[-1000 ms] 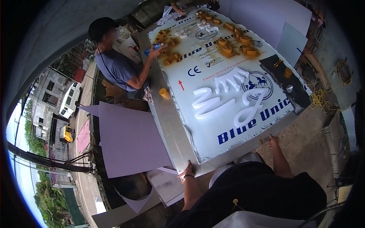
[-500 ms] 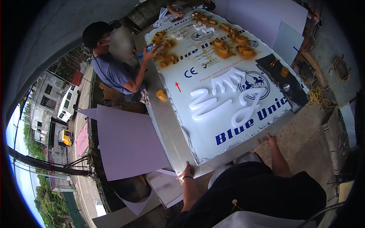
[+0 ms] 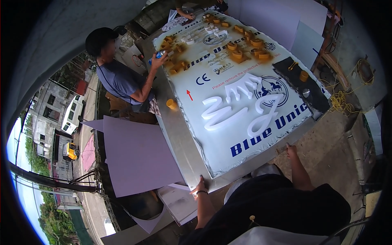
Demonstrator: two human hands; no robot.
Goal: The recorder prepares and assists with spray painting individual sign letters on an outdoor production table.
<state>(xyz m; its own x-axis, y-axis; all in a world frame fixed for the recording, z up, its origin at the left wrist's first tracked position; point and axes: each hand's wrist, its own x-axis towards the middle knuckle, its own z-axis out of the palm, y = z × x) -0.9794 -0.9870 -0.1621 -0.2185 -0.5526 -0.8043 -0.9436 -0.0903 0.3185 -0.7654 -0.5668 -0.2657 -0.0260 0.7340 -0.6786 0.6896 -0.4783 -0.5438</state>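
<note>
My left hand, with a dark band at the wrist, grips the near-left corner of the metal-topped table. At the table's near edge, my right hand is closed on the rim with its thumb up. In front of me lies a large white panel with a crinkled border and blue printing. Unpainted white raised pieces rest on it: a crown shape, a zigzag letter and a looped letter. Farther off, several orange-painted pieces sit amid brown overspray.
A co-worker in a cap stands at the left side, holding a blue spray can over the panel. Another person's hand rests at the far end. Pale purple sheets lean at left; a yellow cord lies at right.
The co-worker has leaned slightly left and turned the head toward the panel, and the spray can has shifted a little. My hands have stayed on the table edge.
</note>
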